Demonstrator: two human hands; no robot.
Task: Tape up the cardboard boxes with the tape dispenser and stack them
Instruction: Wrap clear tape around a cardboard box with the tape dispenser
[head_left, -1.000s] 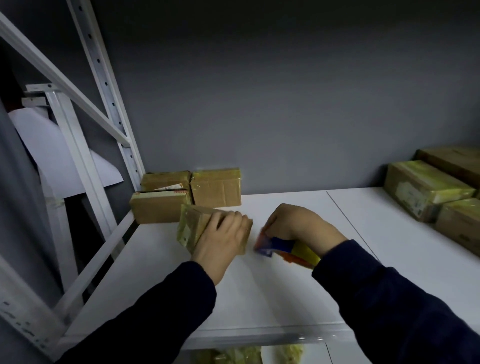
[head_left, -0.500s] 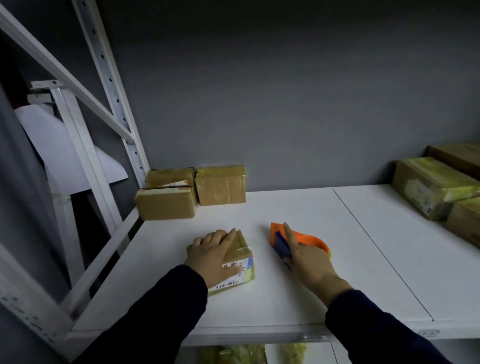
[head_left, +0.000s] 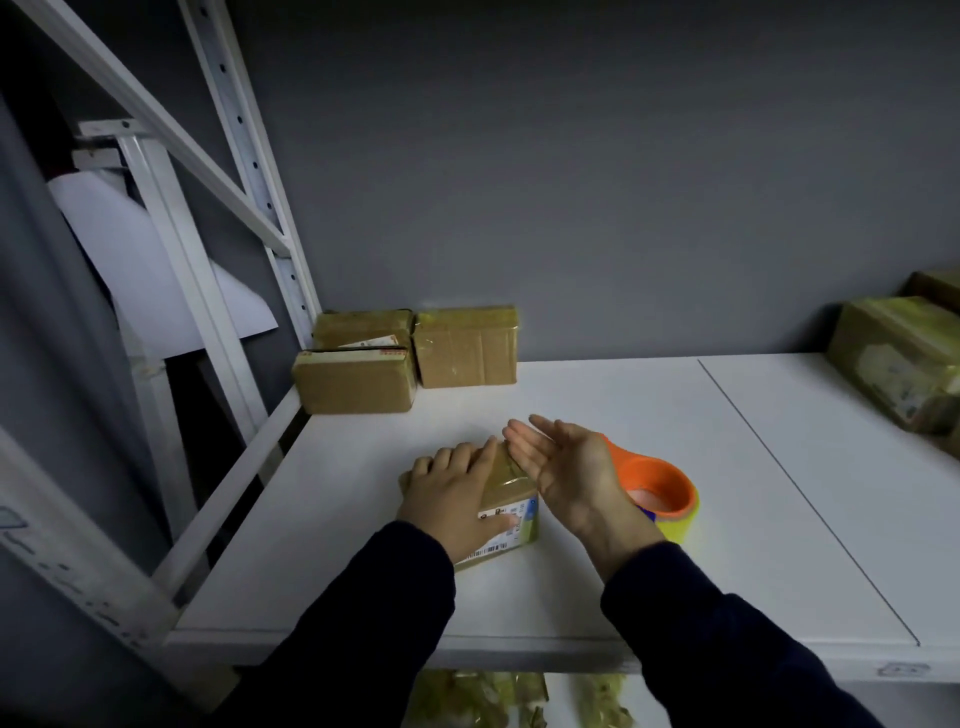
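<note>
Box (head_left: 511, 488): brown cardboard under clear tape, glossy and creased. White paper label (head_left: 493, 550) on its near face.
Dispenser (head_left: 662, 486): orange plastic, smooth, slight sheen. Roll (head_left: 678, 527) yellowish, translucent.
Rear boxes (head_left: 358, 384): matt cardboard with shiny tape bands.
Shelf (head_left: 649, 405): white board, smooth, matt.
Frame (head_left: 244, 156): white painted metal, perforated.
Wall (head_left: 571, 182): grey, matt.
Sleeves (head_left: 353, 639): dark cloth, matt.

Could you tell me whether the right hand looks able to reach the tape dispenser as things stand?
Probably yes: the right hand is open and empty, and the tape dispenser lies on the shelf just to its right, beside the wrist, with nothing between them.
</note>
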